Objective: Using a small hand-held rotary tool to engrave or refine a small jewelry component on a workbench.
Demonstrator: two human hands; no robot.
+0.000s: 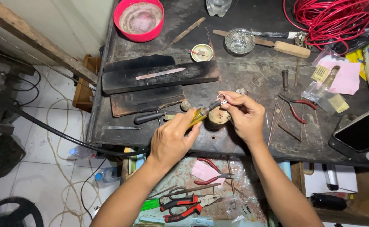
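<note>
Where scorched dark wooden workbench nears its front edge, left hand closed round yellow-handled metal tool, tip at small silver ring pinched between right hand fingertips. Charred black wooden blocks left of hands; red-handled pliers right. Pink plastic bowl far left, red wire coil far right. White tiled floor at left, black cable across it.

The dark, scorched workbench filled the frame's centre, carrying charred wooden blocks at upper left, a red bowl (top edge), red wire coil upper right, and red-handled pliers at right.
</note>
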